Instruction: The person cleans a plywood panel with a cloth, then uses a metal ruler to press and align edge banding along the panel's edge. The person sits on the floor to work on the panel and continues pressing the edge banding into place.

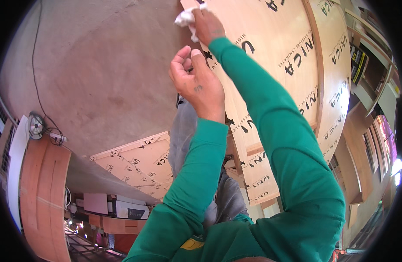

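We log printed lettering on the large pale panel (275,56): one word repeats in bold, brushy black capitals, set slantwise, with a line of much smaller black capitals running alongside. Past the wooden strip (320,65), we note the same black word repeating on a second pale panel (333,76). The lower-left panel (142,168) bears it too, in rows; some repeats are cut off at its edges. On the dark package (359,63) at far right we see light and yellow print, too small for us to read. Small dark marks sit on the left hand (201,89); we cannot tell whether they are characters.
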{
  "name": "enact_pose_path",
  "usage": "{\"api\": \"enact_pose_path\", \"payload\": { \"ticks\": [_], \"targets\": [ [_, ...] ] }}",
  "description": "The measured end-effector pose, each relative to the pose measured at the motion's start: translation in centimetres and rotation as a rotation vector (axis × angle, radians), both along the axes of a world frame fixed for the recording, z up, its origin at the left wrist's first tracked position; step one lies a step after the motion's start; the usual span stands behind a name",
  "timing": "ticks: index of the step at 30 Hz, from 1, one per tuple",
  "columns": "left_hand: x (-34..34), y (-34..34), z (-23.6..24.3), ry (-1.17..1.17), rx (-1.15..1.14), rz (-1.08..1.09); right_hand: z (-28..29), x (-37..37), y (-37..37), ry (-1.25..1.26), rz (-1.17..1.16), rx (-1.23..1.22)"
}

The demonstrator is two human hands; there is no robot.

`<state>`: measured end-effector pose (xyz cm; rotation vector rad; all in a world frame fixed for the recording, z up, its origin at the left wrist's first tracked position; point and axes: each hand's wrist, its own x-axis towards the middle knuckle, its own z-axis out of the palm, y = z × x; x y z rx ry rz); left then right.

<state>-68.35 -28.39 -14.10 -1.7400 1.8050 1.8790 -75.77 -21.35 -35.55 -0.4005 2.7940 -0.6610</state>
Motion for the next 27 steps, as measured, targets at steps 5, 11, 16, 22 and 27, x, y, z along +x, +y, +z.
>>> {"api": "enact_pose_path", "payload": {
  "ticks": [5, 11, 16, 22, 27],
  "targets": [
    [3.0, 1.1, 0.0, 0.095, -0.075, -0.090, 9.5, 20.4, 8.3, -0.160, -0.099, -0.105],
    [8.6, 4.6, 1.4, 0.144, -0.035, -0.215, 24.7, 46.1, 18.2, -0.469, -0.215, -0.027],
    [13.0, 8.9, -0.5, 0.235, -0.270, -0.483, 35.3, 62.0, 21.6, -0.594, -0.448, 0.059],
    [19.9, 13.8, 0.0, 0.176, -0.134, -0.671, 40.5, 78.0, 25.1, -0.620, -0.675, 0.217],
    [24.9, 14.9, -1.3, 0.066, 0.107, -0.502, 38.4, 83.2, 25.8, -0.522, -0.695, 0.159]
  ]
}}
